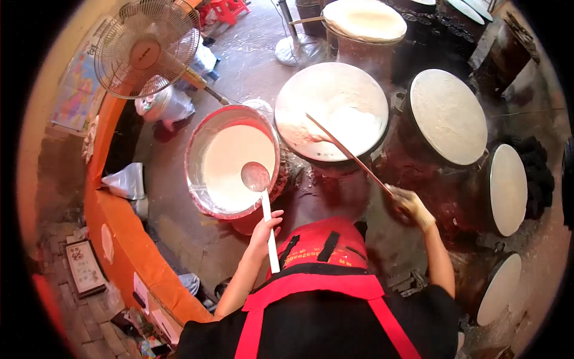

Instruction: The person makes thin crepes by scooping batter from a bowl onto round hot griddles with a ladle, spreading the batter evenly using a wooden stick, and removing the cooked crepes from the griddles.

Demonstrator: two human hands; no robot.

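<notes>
My left hand (263,232) is closed round the white handle of a ladle (256,177), whose round bowl is over the pale batter (239,155) in a red bucket (195,190). My right hand (411,206) grips the near end of a long, thin wooden stick (362,163). The stick's far end reaches over a large round griddle (335,90) coated in a pale layer. On that coating, a brighter white patch lies by the stick. Whether the stick's tip touches the surface, I cannot tell. The right hand is slightly blurred.
More round griddles with pale coatings curve along the right, including the nearest large one (448,116), a narrower one (508,190) and a lower one (499,289). Another (365,21) stands at the back. A standing fan (146,54) and an orange counter (128,239) bound the left.
</notes>
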